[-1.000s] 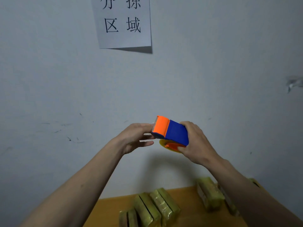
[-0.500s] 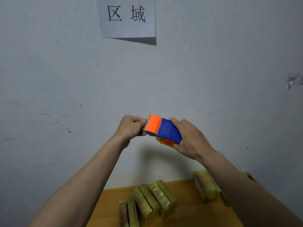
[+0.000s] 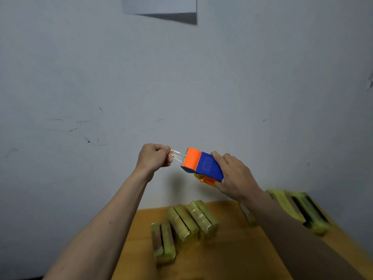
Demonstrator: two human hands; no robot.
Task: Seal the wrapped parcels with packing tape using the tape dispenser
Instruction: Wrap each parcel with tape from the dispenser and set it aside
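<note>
My right hand (image 3: 234, 176) grips a blue and orange tape dispenser (image 3: 201, 164) in the air in front of the wall. My left hand (image 3: 154, 157) pinches the end of the clear tape (image 3: 177, 156), which stretches a short way out of the dispenser's orange mouth. Below, several yellow-green wrapped parcels (image 3: 189, 221) stand on the wooden table (image 3: 232, 255). More wrapped parcels (image 3: 298, 209) lie at the right, partly hidden by my right forearm.
A grey-white wall (image 3: 242, 87) rises right behind the table. A sheet of paper (image 3: 159, 6) hangs on it at the top. The table's left edge runs diagonally under my left forearm.
My left hand closed on the tape end and drew it leftward out of the dispenser. Both hands sit slightly lower, and the view has tilted down, showing more of the table.
</note>
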